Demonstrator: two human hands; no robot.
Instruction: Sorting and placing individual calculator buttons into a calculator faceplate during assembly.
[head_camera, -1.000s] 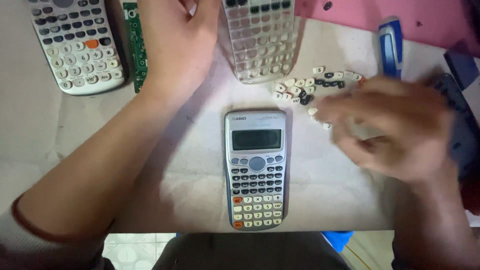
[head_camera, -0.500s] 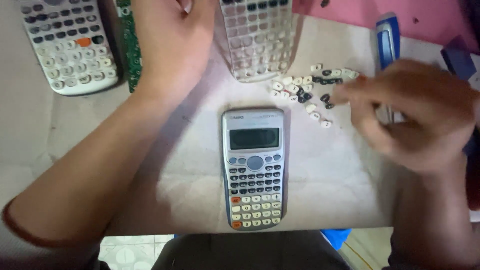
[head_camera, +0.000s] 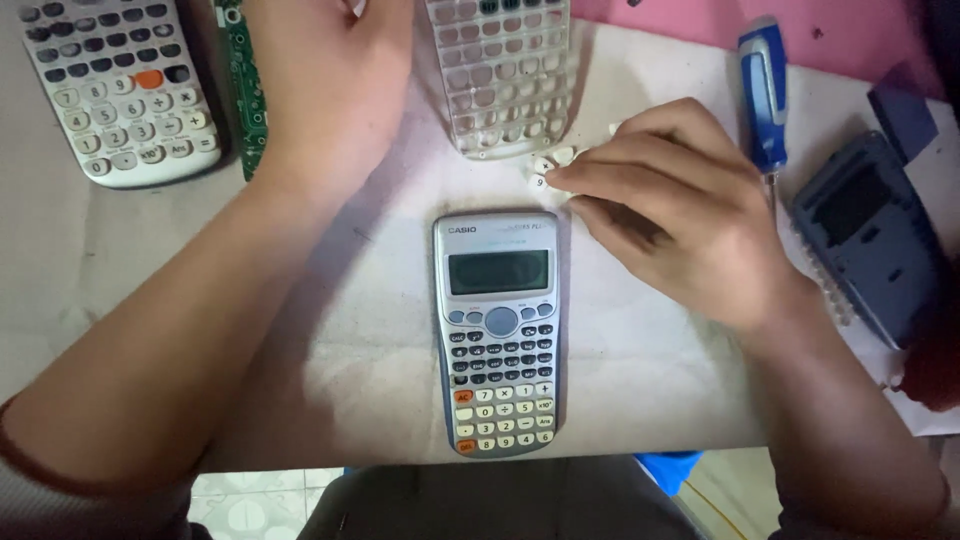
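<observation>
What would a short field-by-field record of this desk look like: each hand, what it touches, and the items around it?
Left hand: palm down between circuit board and clear key frame
Right hand: fingertips pinching among loose keycaps
Centre: assembled grey calculator, untouched
Top left: second calculator
Right: blue screwdriver, dark back cover
Surface: pale table

I see small loose white plastic calculator key caps (head_camera: 548, 166) lying in a clump on the beige tabletop, just below the clear plastic keypad frame (head_camera: 503, 70), which lies flat, its cells mostly empty.
</observation>
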